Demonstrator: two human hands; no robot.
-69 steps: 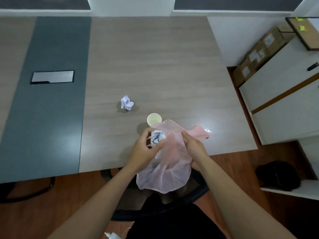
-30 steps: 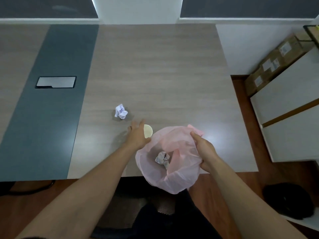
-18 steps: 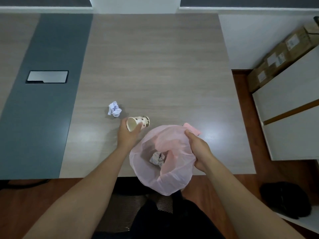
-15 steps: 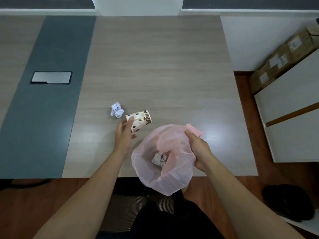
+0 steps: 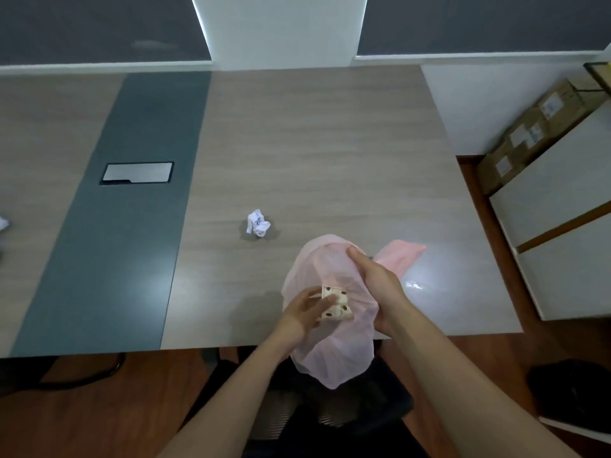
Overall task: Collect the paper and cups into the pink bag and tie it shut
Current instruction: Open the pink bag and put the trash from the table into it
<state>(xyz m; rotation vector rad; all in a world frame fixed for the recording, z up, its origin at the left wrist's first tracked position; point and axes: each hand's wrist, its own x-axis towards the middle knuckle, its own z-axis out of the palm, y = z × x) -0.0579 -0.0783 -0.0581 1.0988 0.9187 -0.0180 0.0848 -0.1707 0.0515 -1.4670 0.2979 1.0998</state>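
Observation:
The thin pink bag [image 5: 334,355] hangs over the table's near edge. My right hand [image 5: 377,285] grips its rim and holds the mouth up. My left hand [image 5: 304,314] holds a white paper cup with brown spots [image 5: 335,307] at the bag's mouth, partly inside the plastic. A crumpled ball of white paper [image 5: 258,223] lies on the table to the far left of the bag, apart from both hands. The paper ball that went into the bag earlier is hidden.
The wooden table [image 5: 314,160] has a dark grey strip [image 5: 109,226] with a metal cable hatch [image 5: 137,172]. White cabinets [image 5: 562,233] and cardboard boxes [image 5: 529,133] stand to the right. A black chair [image 5: 330,414] is below the bag. A white scrap [image 5: 3,223] shows at the left edge.
My left hand picked the spotted cup off the table and brought it right and down to the bag's mouth. My right hand lifted the bag's rim higher.

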